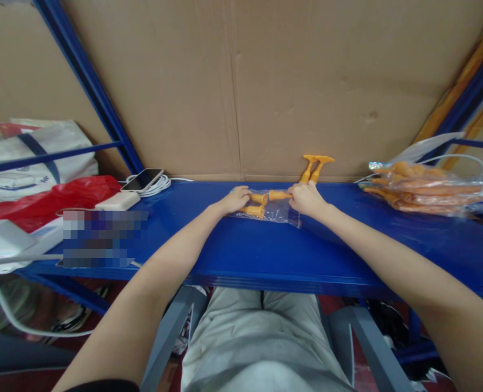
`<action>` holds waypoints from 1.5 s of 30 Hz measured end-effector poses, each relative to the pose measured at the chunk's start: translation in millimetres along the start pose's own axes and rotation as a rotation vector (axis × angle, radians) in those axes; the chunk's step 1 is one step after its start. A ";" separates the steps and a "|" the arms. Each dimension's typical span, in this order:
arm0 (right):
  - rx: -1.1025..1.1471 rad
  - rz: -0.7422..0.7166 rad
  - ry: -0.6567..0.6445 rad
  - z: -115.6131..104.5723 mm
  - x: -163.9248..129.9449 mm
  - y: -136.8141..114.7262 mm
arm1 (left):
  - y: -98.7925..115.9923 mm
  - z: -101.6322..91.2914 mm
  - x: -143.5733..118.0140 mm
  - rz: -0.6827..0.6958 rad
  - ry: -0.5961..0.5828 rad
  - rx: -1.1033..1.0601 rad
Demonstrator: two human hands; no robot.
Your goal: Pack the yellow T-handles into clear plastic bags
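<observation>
both hands, left hand (236, 199) and right hand (305, 198), pinch a clear plastic bag (274, 213) holding ribbed orange plastic pieces (258, 204).

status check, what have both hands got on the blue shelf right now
Left hand on orange pegs over small clear bag. Right hand grips one orange peg. Two more pegs behind, against cardboard; nothing between hands.
</observation>
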State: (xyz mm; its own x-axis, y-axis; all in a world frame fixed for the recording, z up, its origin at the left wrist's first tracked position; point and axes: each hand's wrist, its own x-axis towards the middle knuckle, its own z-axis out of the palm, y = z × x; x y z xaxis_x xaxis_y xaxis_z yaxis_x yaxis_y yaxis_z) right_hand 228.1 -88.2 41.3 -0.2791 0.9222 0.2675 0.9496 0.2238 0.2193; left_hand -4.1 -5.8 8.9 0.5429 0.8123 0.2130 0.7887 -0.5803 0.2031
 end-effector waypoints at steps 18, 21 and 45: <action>0.086 0.163 -0.048 4.2 0.4 -5.4 | 6.3 6.0 2.0 0.075 0.040 -0.013; 0.080 0.073 -0.046 6.5 -1.0 -6.3 | 9.4 4.3 0.1 0.062 0.020 -0.029; 0.456 -0.354 0.192 49.7 16.4 5.6 | 23.6 1.1 -8.2 -0.275 -0.121 -0.079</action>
State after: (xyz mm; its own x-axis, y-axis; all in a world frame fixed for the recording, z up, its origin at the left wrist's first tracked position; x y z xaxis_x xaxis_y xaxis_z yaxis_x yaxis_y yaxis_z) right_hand 235.9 -56.1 0.2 -0.5691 0.7036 0.4256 0.7480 0.6579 -0.0874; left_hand 10.4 -26.0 10.9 0.3466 0.9377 0.0250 0.8884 -0.3367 0.3119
